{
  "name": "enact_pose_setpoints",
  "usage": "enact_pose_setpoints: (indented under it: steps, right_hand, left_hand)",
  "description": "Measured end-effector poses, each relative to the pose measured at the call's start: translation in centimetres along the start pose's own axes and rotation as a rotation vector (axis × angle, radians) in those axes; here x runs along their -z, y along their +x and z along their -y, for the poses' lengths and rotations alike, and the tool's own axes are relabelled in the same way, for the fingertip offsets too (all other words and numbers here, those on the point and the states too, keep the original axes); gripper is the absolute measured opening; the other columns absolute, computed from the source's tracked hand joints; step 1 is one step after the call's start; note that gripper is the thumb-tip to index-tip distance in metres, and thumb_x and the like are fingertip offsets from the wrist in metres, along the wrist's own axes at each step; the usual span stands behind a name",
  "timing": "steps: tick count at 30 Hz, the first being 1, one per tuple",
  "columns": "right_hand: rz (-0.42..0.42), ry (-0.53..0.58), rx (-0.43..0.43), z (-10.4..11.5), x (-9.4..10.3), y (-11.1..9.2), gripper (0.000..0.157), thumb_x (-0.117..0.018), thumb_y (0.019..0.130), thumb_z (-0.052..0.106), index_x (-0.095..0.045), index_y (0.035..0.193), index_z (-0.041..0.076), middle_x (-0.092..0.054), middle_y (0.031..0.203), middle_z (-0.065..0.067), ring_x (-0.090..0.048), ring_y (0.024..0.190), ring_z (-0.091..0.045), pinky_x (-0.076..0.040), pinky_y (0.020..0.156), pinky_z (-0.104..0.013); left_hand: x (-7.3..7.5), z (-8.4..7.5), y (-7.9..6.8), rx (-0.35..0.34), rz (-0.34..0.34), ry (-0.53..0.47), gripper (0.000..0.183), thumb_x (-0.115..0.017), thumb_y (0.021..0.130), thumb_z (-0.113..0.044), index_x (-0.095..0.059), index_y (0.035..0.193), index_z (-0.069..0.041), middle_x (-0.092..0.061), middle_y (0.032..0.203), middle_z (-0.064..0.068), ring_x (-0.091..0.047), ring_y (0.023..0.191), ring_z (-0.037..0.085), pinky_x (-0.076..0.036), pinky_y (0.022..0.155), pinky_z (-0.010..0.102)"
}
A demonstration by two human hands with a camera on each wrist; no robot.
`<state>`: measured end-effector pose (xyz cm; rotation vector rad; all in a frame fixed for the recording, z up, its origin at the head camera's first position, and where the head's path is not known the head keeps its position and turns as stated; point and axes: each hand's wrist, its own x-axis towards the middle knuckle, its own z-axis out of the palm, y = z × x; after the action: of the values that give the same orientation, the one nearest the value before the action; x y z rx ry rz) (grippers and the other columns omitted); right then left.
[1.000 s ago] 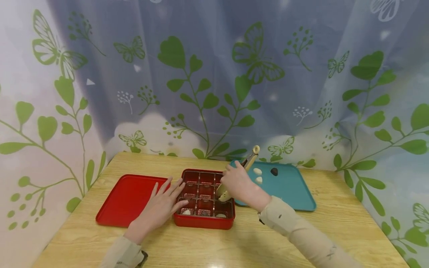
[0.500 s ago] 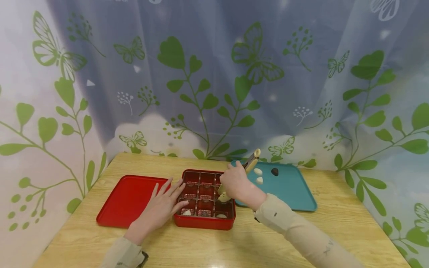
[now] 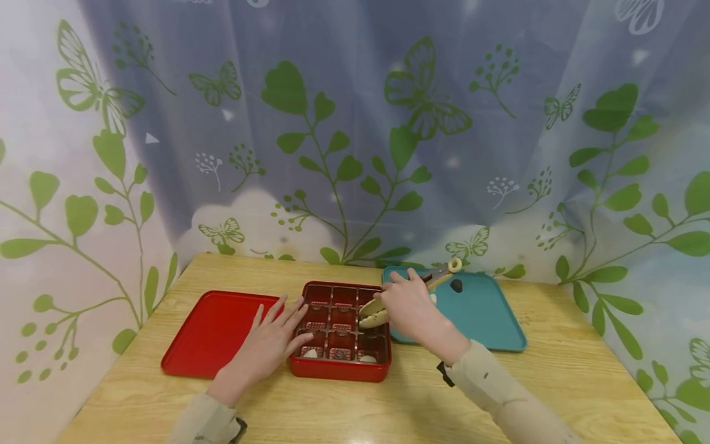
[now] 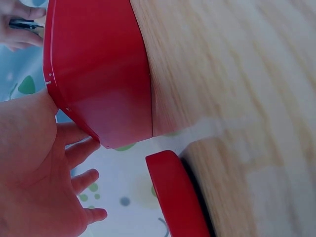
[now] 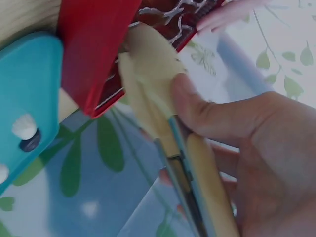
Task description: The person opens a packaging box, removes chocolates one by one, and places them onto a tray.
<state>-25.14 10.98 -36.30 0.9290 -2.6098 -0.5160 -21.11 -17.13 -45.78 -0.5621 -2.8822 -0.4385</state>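
My right hand (image 3: 413,305) holds a pair of tongs (image 5: 158,84) with cream-coloured scoop-like ends and metal arms. The tong tips reach over the right side of a red box (image 3: 339,371), at its middle row; whether they pinch anything I cannot tell. Clear dividers split the box into several compartments. In its front row lie a white piece (image 3: 310,353), a dark piece (image 3: 340,354) and another pale piece (image 3: 367,359), like small chocolates. My left hand (image 3: 266,345), fingers spread, rests at the box's left rim; the left wrist view shows the fingers beside the red wall.
A flat red lid (image 3: 213,333) lies left of the box. On the right, a teal tray (image 3: 482,320) carries a dark piece (image 3: 457,285) and a white piece (image 3: 433,298) partly behind my right hand. A patterned curtain (image 3: 355,154) stands behind the wooden table (image 3: 444,394).
My right hand has shifted right, and the tongs have tilted lower, their handle end swinging right over the teal tray. One white piece there is now hidden. My left hand stays in place.
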Motion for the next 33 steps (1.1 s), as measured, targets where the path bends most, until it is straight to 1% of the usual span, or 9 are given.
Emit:
enact_pose_setpoints:
  steps: [3, 7, 9, 12, 15, 19, 22, 27, 33]
  right_hand:
    - [-0.08, 0.026, 0.002, -1.1, -0.7, -1.2, 0.029, -0.085, 0.082, 0.032, -0.08, 0.109, 0.025, -0.072, 0.099, 0.006, -0.057, 0.092, -0.02, -0.038, 0.072, -0.036]
    - [-0.195, 0.062, -0.002, -2.1, -2.1, -2.8, 0.037, -0.084, 0.082, 0.028, -0.077, 0.119, 0.025, -0.072, 0.102, 0.005, -0.053, 0.085, -0.021, -0.026, 0.069, -0.035]
    - [-0.233, 0.083, -0.018, -2.4, -2.7, -3.5, 0.046, -0.085, 0.08, 0.033, -0.075, 0.125, 0.026, -0.072, 0.106, 0.005, -0.052, 0.086, -0.02, -0.025, 0.068, -0.035]
    - [-0.266, 0.147, -0.066, -2.9, -3.4, -4.5, 0.049, -0.085, 0.081, 0.03, -0.073, 0.128, 0.025, -0.073, 0.11, 0.004, -0.053, 0.088, -0.021, -0.029, 0.068, -0.036]
    - [-0.303, 0.209, -0.135, -3.8, -3.9, -5.5, 0.048, -0.085, 0.083, 0.022, -0.072, 0.129, 0.022, -0.073, 0.111, 0.001, -0.056, 0.09, -0.022, -0.033, 0.068, -0.037]
    - [-0.355, 0.259, -0.236, -5.4, -4.4, -6.5, 0.047, -0.082, 0.084, 0.015, -0.072, 0.13, 0.018, -0.074, 0.11, -0.002, -0.058, 0.09, -0.025, -0.032, 0.068, -0.037]
    - [-0.379, 0.265, -0.318, -6.8, -4.7, -7.3, 0.047, -0.08, 0.086, 0.016, -0.071, 0.131, 0.017, -0.074, 0.11, -0.004, -0.059, 0.092, -0.028, -0.031, 0.067, -0.038]
    - [-0.39, 0.275, -0.468, -9.2, -5.5, -8.8, 0.045, -0.08, 0.086, 0.015, -0.071, 0.131, 0.015, -0.074, 0.112, -0.009, -0.06, 0.094, -0.033, -0.036, 0.068, -0.044]
    - [-0.321, 0.271, -0.577, -11.5, -7.0, -10.5, 0.042, -0.077, 0.087, 0.01, -0.072, 0.129, 0.011, -0.072, 0.115, -0.015, -0.06, 0.096, -0.039, -0.036, 0.068, -0.048]
  left_hand:
    - [0.0, -0.1, 0.0, -0.002, -0.005, 0.0, 0.066, -0.056, 0.102, -0.047, -0.045, 0.153, -0.007, -0.036, 0.162, 0.01, -0.021, 0.152, 0.04, -0.015, 0.117, 0.071]
    - [-0.1, 0.0, 0.0, -0.005, -0.015, 0.001, 0.066, -0.056, 0.101, -0.047, -0.046, 0.153, -0.007, -0.036, 0.162, 0.01, -0.022, 0.152, 0.04, -0.016, 0.117, 0.071]
    - [-0.1, 0.0, 0.0, -0.007, -0.018, 0.003, 0.066, -0.056, 0.102, -0.047, -0.046, 0.153, -0.007, -0.036, 0.162, 0.01, -0.022, 0.152, 0.04, -0.016, 0.117, 0.07]
    - [-0.1, 0.0, 0.0, -0.011, -0.02, 0.007, 0.066, -0.055, 0.102, -0.047, -0.046, 0.153, -0.007, -0.036, 0.162, 0.01, -0.022, 0.152, 0.039, -0.016, 0.117, 0.07]
    - [-0.2, 0.0, 0.0, -0.013, -0.021, 0.011, 0.066, -0.055, 0.102, -0.048, -0.046, 0.153, -0.007, -0.036, 0.162, 0.01, -0.022, 0.152, 0.04, -0.017, 0.116, 0.071]
    - [-0.3, 0.1, 0.0, -0.014, -0.03, 0.011, 0.066, -0.055, 0.102, -0.048, -0.047, 0.153, -0.007, -0.038, 0.161, 0.011, -0.023, 0.151, 0.04, -0.017, 0.115, 0.071]
    - [-0.3, 0.1, 0.0, -0.011, -0.031, 0.008, 0.066, -0.054, 0.102, -0.049, -0.047, 0.153, -0.007, -0.038, 0.161, 0.011, -0.023, 0.152, 0.04, -0.017, 0.116, 0.071]
    - [-0.3, 0.1, 0.0, -0.011, -0.022, 0.006, 0.067, -0.054, 0.102, -0.049, -0.045, 0.153, -0.007, -0.036, 0.162, 0.01, -0.021, 0.153, 0.039, -0.016, 0.116, 0.071]
    - [-0.2, 0.0, 0.1, -0.011, -0.018, -0.003, 0.066, -0.054, 0.102, -0.048, -0.045, 0.154, -0.007, -0.035, 0.163, 0.01, -0.021, 0.153, 0.039, -0.016, 0.117, 0.07]
